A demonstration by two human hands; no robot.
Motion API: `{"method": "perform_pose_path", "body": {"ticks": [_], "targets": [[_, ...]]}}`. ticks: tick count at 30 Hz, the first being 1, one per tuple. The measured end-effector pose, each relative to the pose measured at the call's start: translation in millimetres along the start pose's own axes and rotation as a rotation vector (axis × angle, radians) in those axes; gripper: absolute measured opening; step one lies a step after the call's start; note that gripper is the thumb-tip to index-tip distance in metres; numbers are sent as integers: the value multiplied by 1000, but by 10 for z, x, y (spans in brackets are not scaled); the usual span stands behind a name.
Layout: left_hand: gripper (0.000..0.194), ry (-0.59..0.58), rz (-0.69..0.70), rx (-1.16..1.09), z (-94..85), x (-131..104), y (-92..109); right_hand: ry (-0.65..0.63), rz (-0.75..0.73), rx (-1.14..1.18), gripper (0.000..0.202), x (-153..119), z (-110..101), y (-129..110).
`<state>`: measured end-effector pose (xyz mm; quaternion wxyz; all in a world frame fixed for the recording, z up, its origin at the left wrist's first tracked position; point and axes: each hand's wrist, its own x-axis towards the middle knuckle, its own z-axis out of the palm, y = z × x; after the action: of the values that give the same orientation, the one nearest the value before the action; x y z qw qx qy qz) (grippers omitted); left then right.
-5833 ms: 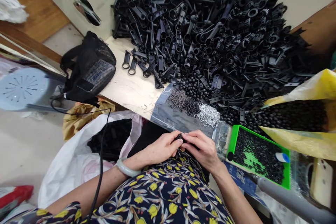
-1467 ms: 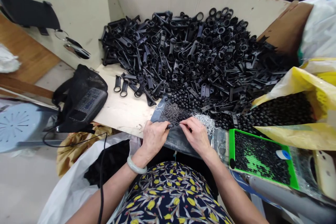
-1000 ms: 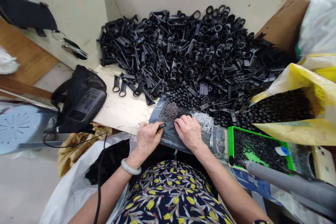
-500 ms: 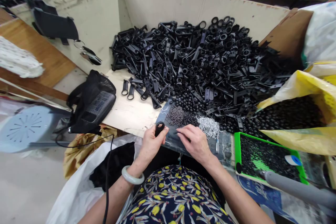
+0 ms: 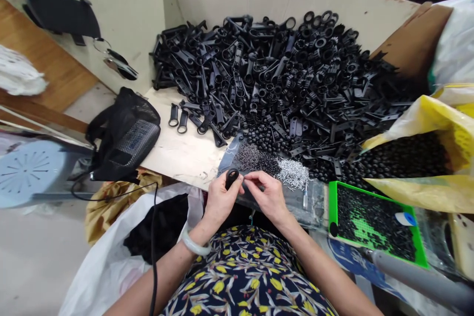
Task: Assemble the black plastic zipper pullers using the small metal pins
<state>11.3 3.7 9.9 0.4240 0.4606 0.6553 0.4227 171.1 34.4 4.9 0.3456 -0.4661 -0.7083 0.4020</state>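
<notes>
Left hand is pinching a black, ring-ended plastic part; right hand, grip unclear, is seemingly fitting it, next needing alignment.

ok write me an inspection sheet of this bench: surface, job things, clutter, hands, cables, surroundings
Surface: pale board, dark mat at the near edge.
Job's things: black ring-ended part in hand; silver pins on the mat; heap of black parts behind.
Clutter: black mesh bag at left, green tray at right.
Hands: left hand holds the ring-ended part; right hand close beside it, anything pinched there too small to tell.
Cables: black cord passes in front of the left forearm.
Surroundings: blue stool and white sack at left, yellow bag at right.
</notes>
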Motion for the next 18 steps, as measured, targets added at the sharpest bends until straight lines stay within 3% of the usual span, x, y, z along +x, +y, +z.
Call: {"method": "perform_pose_path", "body": {"ticks": [5, 10, 18], "targets": [[32, 120, 21, 160, -95, 130, 0, 76, -156, -236, 18, 24, -180, 78], [35, 119, -24, 22, -193, 107, -56, 81, -148, -384, 15, -117, -388, 138], [37, 45, -156, -177, -148, -1, -147, -16, -158, -608, 14, -86, -165, 167]]}}
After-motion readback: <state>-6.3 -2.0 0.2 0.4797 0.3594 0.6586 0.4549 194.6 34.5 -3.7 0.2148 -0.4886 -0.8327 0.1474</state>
